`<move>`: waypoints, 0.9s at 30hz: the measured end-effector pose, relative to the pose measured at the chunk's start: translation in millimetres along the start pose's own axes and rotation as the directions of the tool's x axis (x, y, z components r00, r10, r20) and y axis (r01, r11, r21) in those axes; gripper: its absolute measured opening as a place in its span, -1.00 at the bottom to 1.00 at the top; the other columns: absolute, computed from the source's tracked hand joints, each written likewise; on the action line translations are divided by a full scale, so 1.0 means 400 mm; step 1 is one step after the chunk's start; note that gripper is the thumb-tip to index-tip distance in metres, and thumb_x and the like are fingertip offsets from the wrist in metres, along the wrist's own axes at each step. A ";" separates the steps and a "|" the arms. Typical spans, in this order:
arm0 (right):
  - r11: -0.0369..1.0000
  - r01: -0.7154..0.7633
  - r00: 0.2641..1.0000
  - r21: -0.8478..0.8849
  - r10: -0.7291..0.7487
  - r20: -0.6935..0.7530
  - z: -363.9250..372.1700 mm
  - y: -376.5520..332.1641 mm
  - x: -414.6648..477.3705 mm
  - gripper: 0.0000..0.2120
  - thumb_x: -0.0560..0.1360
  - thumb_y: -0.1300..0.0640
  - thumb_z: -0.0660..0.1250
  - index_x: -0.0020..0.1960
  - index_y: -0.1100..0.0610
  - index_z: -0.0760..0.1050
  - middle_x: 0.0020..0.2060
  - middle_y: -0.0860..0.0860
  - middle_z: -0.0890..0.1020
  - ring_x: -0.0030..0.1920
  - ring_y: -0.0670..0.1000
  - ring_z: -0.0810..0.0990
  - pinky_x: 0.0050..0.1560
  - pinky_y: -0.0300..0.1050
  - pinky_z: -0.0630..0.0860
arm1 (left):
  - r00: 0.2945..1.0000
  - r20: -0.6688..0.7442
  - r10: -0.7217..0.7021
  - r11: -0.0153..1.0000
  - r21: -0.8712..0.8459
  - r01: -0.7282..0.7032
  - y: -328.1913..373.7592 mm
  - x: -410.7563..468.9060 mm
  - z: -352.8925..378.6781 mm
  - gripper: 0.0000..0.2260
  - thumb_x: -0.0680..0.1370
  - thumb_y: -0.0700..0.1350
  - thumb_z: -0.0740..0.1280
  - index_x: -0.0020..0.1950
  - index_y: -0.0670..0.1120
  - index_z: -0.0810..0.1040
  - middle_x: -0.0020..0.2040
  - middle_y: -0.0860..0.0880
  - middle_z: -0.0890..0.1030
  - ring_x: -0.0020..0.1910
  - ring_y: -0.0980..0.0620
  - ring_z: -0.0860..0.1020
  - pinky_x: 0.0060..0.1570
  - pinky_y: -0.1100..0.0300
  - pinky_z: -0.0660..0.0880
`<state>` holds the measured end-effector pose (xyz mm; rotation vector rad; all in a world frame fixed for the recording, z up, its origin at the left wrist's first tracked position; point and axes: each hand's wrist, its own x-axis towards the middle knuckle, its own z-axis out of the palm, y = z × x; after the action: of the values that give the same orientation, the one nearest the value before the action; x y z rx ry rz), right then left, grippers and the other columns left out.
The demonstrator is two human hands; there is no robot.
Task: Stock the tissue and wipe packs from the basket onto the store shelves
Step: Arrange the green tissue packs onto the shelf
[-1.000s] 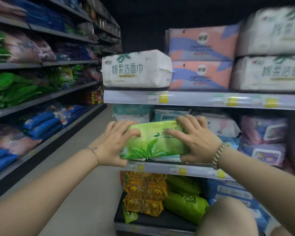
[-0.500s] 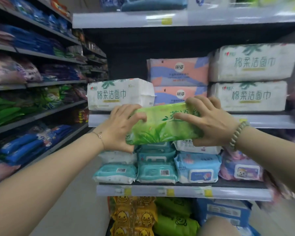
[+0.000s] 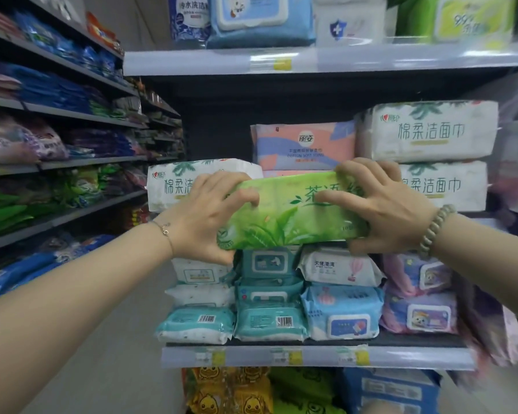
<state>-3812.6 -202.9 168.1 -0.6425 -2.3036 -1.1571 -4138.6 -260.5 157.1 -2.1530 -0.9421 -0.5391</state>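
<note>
Gripping green pack (image 3: 284,222) w/ left hand (image 3: 204,216) & right hand (image 3: 392,204), white packs (image 3: 431,132) behind, wipe stacks (image 3: 269,321) below

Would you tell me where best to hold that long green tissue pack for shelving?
Grip the green pack by its two short ends, one hand from each side, as the left hand and right hand do: it is long, soft and lying roughly level, so end grips should keep it from sagging.

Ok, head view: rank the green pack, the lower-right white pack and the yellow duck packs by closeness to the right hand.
1. green pack: gripped by the right hand.
2. lower-right white pack: just behind that hand.
3. yellow duck packs: far below, to the left.
</note>
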 end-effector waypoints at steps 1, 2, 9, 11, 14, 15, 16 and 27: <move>1.000 0.001 1.000 -0.007 -0.001 -0.016 -0.003 0.002 0.011 -0.16 0.12 -0.26 0.40 0.36 -0.09 0.31 0.23 0.20 0.34 0.24 0.23 0.33 0.13 0.15 0.26 | 1.000 -0.004 0.000 1.000 0.009 0.000 -0.008 0.003 -0.011 -0.35 0.22 0.23 0.34 0.24 0.06 0.30 0.28 -0.06 0.33 0.27 -0.13 0.34 0.18 -0.03 0.25; 1.000 0.001 0.999 -0.012 -0.002 -0.036 -0.005 0.002 0.022 -0.16 0.12 -0.26 0.41 0.36 -0.09 0.30 0.23 0.21 0.34 0.24 0.24 0.33 0.12 0.14 0.25 | 1.000 -0.004 -0.003 1.000 0.023 0.003 -0.017 0.004 -0.020 -0.34 0.21 0.22 0.37 0.25 0.05 0.30 0.30 -0.07 0.34 0.29 -0.14 0.34 0.20 -0.04 0.25; 0.999 0.021 0.989 -0.037 -0.027 -0.147 -0.007 0.000 0.099 -0.10 0.05 -0.12 0.57 0.34 -0.09 0.32 0.28 0.19 0.26 0.24 0.24 0.29 0.08 0.27 0.32 | 0.993 -0.101 -0.057 0.993 0.100 0.067 -0.066 -0.009 -0.043 -0.26 0.27 0.27 0.35 0.38 0.03 0.28 0.49 -0.11 0.29 0.42 -0.17 0.31 0.28 -0.08 0.21; 0.999 0.009 0.986 -0.037 -0.015 -0.169 -0.004 0.006 0.108 -0.12 0.06 -0.12 0.56 0.33 -0.10 0.32 0.26 0.18 0.27 0.22 0.24 0.30 0.07 0.25 0.31 | 0.969 -0.185 -0.163 0.983 0.050 0.174 -0.082 -0.026 -0.038 -0.11 0.22 0.26 0.43 0.46 0.01 0.20 0.53 -0.09 0.23 0.47 -0.14 0.26 0.29 -0.11 0.20; 0.999 -0.038 0.980 -0.026 0.032 -0.196 0.002 0.021 0.091 -0.17 0.08 -0.13 0.51 0.32 -0.09 0.35 0.22 0.18 0.30 0.18 0.26 0.35 0.08 0.17 0.26 | 0.896 -0.189 -0.402 0.915 -0.074 0.396 -0.124 -0.066 -0.023 0.13 0.14 0.36 0.52 0.55 -0.01 0.06 0.56 -0.09 0.11 0.51 -0.11 0.17 0.31 -0.07 0.14; 0.999 -0.048 0.979 -0.023 0.042 -0.197 0.005 0.026 0.080 -0.19 0.08 -0.14 0.48 0.31 -0.09 0.35 0.21 0.17 0.31 0.17 0.26 0.36 0.08 0.16 0.24 | 0.877 -0.142 -0.458 0.889 -0.071 0.453 -0.141 -0.080 -0.014 0.16 0.13 0.36 0.53 0.56 0.01 0.03 0.57 -0.08 0.09 0.52 -0.11 0.14 0.31 -0.09 0.13; 0.998 -0.054 0.980 -0.022 0.049 -0.194 0.008 0.030 0.067 -0.20 0.09 -0.15 0.46 0.31 -0.09 0.36 0.21 0.18 0.31 0.17 0.27 0.36 0.09 0.15 0.23 | 0.860 -0.093 -0.502 0.865 -0.043 0.500 -0.158 -0.090 -0.004 0.16 0.14 0.34 0.54 0.56 0.04 0.01 0.57 -0.06 0.08 0.52 -0.10 0.12 0.32 -0.13 0.13; 0.999 -0.030 0.998 -0.043 0.027 -0.063 0.061 0.024 -0.033 -0.30 0.20 -0.28 0.27 0.31 -0.11 0.34 0.23 0.21 0.33 0.21 0.26 0.35 0.06 0.17 0.28 | 0.746 0.118 -0.655 0.755 0.110 0.646 -0.226 -0.029 0.108 0.06 0.21 0.15 0.55 0.54 0.14 -0.02 0.55 0.04 0.08 0.55 -0.05 0.00 0.35 -0.25 0.06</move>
<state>-3801.8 -180.3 153.2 -0.6448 -2.2158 -1.2006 -4211.1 -190.2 161.6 -1.7784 -1.8012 -0.6658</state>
